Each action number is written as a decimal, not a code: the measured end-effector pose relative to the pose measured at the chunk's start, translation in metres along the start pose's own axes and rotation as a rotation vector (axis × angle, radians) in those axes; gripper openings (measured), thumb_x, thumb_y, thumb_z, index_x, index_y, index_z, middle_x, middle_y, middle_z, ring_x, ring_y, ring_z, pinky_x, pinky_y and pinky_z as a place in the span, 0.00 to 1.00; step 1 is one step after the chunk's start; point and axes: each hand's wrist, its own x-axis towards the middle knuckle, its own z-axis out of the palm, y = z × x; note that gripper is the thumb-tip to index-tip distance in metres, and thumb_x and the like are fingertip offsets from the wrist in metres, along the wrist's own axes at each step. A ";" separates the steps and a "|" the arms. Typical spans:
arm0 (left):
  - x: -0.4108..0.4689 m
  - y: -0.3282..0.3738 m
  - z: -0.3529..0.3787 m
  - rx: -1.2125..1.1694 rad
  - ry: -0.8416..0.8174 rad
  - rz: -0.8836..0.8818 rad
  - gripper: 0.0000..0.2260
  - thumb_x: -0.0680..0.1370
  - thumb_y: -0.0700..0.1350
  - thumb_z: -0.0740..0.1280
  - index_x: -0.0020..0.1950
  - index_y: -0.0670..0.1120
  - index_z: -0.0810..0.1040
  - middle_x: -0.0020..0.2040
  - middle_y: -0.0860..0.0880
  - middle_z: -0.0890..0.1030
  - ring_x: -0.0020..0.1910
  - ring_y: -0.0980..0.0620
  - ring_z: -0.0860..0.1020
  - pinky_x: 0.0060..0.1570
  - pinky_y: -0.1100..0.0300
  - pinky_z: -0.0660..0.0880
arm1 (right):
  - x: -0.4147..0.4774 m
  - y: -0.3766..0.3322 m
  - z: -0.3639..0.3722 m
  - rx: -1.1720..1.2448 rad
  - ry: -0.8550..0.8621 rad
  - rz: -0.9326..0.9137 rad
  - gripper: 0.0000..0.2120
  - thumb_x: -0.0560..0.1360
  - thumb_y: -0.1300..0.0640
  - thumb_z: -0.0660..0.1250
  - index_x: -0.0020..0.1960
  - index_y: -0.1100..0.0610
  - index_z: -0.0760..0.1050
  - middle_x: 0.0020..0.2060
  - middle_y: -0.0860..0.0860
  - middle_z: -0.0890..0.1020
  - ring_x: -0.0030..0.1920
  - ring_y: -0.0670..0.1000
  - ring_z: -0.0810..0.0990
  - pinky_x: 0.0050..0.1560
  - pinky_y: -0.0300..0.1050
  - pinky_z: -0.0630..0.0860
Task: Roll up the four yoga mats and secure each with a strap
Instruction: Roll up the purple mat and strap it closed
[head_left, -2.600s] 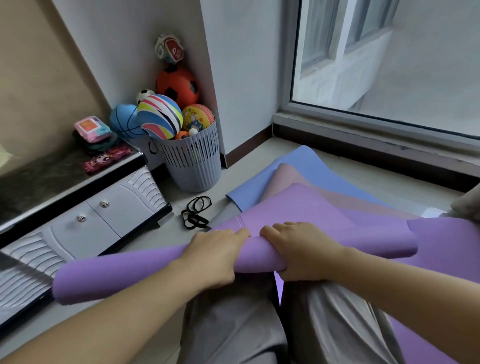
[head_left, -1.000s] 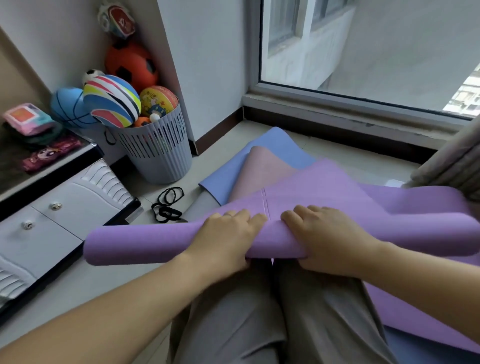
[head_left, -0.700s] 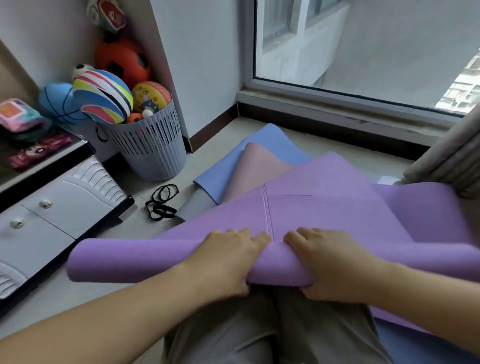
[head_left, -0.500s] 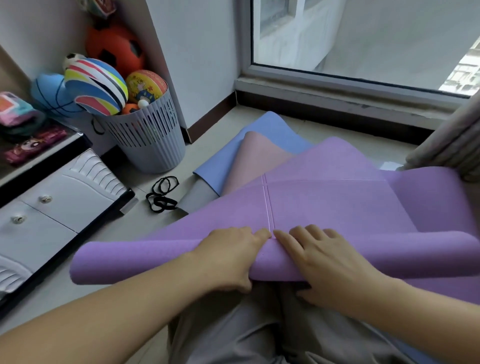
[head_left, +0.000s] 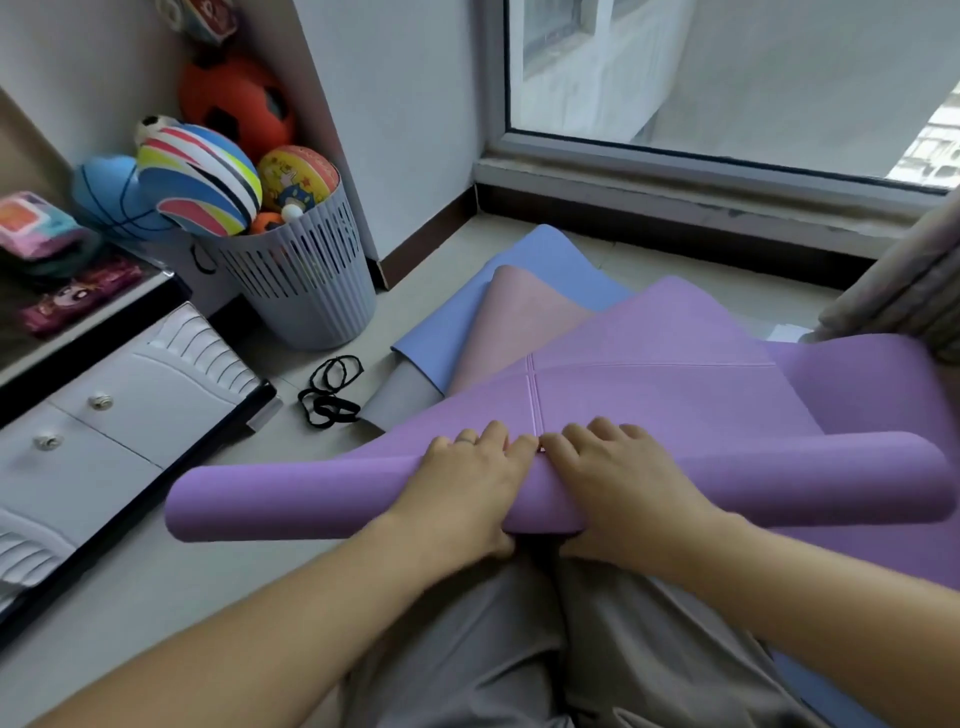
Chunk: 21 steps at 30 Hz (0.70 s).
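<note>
Against the wall at far left, a low cabinet (head_left: 119, 415) and a basket (head_left: 306, 291) of balls stand off to the side of the work. Just right of the basket, black straps (head_left: 332, 389) lie in a loose heap on the floor (head_left: 156, 582). They are near the mats and within easy reach, likely so that one can be taken up once a roll is done. None is on a mat yet.

Next comes the purple mat (head_left: 291, 499). Its near end is wound into a tube that lies crosswise over the person's knees, with the left end jutting out over the floor. The left hand (head_left: 467, 483) sits on the tube's middle with its grip closed round it, fingers over the top and thumb tucked beneath on the near side. The right hand (head_left: 618, 483) mirrors it, touching the left at the fingertips, its grip likewise wrapped on the tube. Placing both hands at the centre line printed on the mat probably helps drive the roll straight and tight.

Beyond the fingers, the unrolled part stretches toward the window, so I judge this roll only partly done. Under it, fanned out, a pink mat (head_left: 524, 317) and a blue mat (head_left: 519, 280) lie flat, not yet rolled. I cannot pick out a fourth mat for certain. At the right edge a curtain (head_left: 904, 291) hangs near the tube's end.
</note>
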 end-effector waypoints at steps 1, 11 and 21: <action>0.002 -0.002 -0.001 -0.015 -0.011 0.013 0.36 0.69 0.52 0.70 0.72 0.49 0.57 0.61 0.47 0.67 0.57 0.44 0.72 0.54 0.51 0.70 | -0.004 -0.004 0.009 -0.039 0.077 -0.011 0.32 0.54 0.45 0.76 0.54 0.56 0.73 0.42 0.51 0.77 0.41 0.55 0.77 0.37 0.48 0.72; 0.012 -0.023 -0.028 0.007 0.192 0.002 0.36 0.70 0.59 0.67 0.74 0.52 0.57 0.63 0.49 0.70 0.60 0.47 0.73 0.55 0.54 0.68 | 0.018 0.018 -0.044 0.141 0.051 0.032 0.19 0.63 0.45 0.69 0.47 0.52 0.65 0.43 0.47 0.78 0.43 0.54 0.78 0.37 0.46 0.71; -0.030 0.014 -0.009 -0.044 -0.026 0.159 0.29 0.69 0.56 0.68 0.66 0.49 0.63 0.58 0.48 0.72 0.56 0.44 0.74 0.52 0.53 0.70 | -0.040 -0.012 -0.022 0.233 -0.130 0.030 0.24 0.63 0.40 0.68 0.53 0.50 0.67 0.49 0.45 0.77 0.51 0.52 0.76 0.43 0.46 0.71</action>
